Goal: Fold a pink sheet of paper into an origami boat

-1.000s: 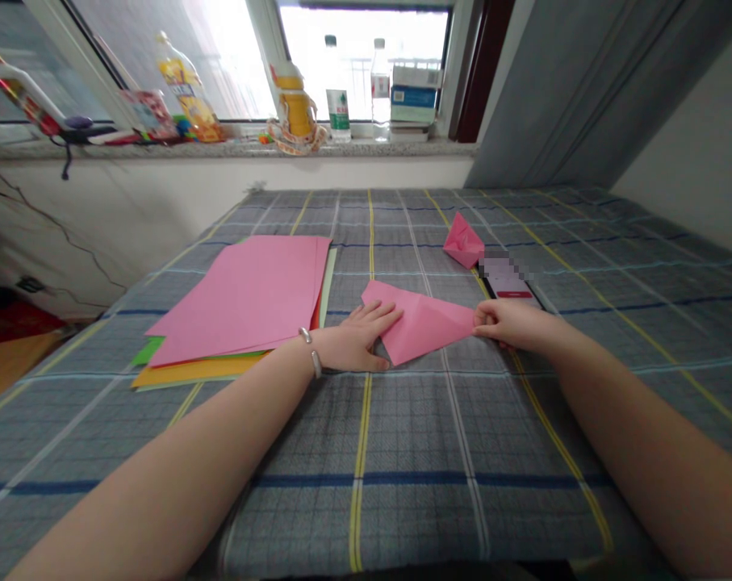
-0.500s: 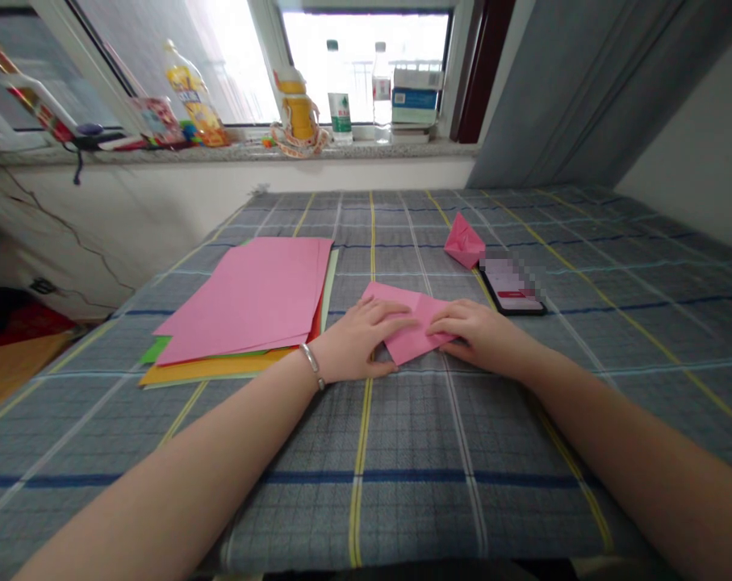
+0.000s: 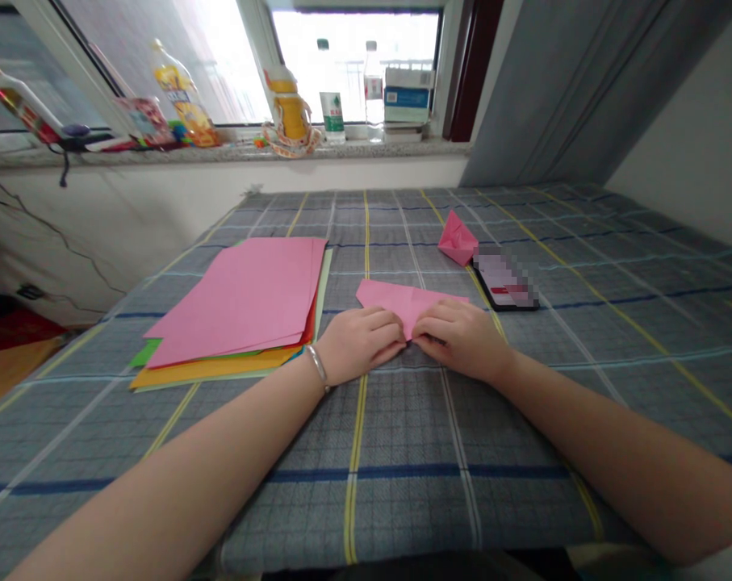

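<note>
A pink sheet of folding paper [image 3: 409, 300] lies on the checked cloth between my hands, its long straight edge turned away from me. My left hand [image 3: 366, 343], with a silver bracelet at the wrist, pinches the near edge of the paper. Close beside it, my right hand [image 3: 459, 337] grips the same near edge, fingers curled and pressed together. Both hands hide the lower left and lower right parts of the paper. Beyond them stands a folded pink paper shape [image 3: 458, 240], touching or very near a phone [image 3: 504, 281].
A stack of coloured paper [image 3: 238, 298], pink on top, lies to the left. The checked cloth [image 3: 305, 500] covers the whole table. On the windowsill stand a yellow bottle [image 3: 290, 109], clear plastic bottles [image 3: 374, 89] and boxes [image 3: 407, 95].
Both hands have come together at the paper's near edge, fingers now curled on it. The paper has turned, with its long edge at the far side. The view has shifted slightly.
</note>
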Demonstrator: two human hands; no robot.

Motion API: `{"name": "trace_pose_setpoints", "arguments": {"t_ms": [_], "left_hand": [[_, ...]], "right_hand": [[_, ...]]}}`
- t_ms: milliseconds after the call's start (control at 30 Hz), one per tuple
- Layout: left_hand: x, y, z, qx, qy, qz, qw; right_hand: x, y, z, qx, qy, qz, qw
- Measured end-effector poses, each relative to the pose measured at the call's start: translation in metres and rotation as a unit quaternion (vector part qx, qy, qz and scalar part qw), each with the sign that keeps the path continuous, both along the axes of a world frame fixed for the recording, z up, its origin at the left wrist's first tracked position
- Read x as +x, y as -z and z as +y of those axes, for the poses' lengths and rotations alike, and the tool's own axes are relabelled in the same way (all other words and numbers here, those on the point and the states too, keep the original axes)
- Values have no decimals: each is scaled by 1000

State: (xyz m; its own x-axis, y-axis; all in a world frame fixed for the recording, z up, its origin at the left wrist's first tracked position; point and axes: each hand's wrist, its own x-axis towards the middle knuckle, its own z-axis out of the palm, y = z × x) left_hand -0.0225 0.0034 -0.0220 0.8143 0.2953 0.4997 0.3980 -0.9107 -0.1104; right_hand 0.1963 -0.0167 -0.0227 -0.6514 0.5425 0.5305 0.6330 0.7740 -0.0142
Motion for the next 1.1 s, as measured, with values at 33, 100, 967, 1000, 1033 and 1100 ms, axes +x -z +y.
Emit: {"name": "trace_pose_setpoints", "arguments": {"t_ms": [33, 100, 967, 1000, 1033, 1100], "left_hand": [[1, 0, 0, 1, -1, -9, 1000], [2, 0, -1, 8, -6, -20, 1000], [2, -2, 0, -63, -32, -133, 989], [1, -2, 0, -68, -32, -138, 988], [1, -2, 1, -73, -32, -142, 987], [0, -2, 1, -84, -31, -151, 984]], "right_hand": [[-2, 0, 0, 5, -2, 10, 1000], [-4, 0, 0, 14, -9, 23, 1000], [16, 2, 19, -19, 15, 142, 990], [17, 2, 19, -22, 23, 140, 990], [18, 2, 19, -24, 31, 139, 989], [20, 2, 19, -35, 45, 136, 989]]}}
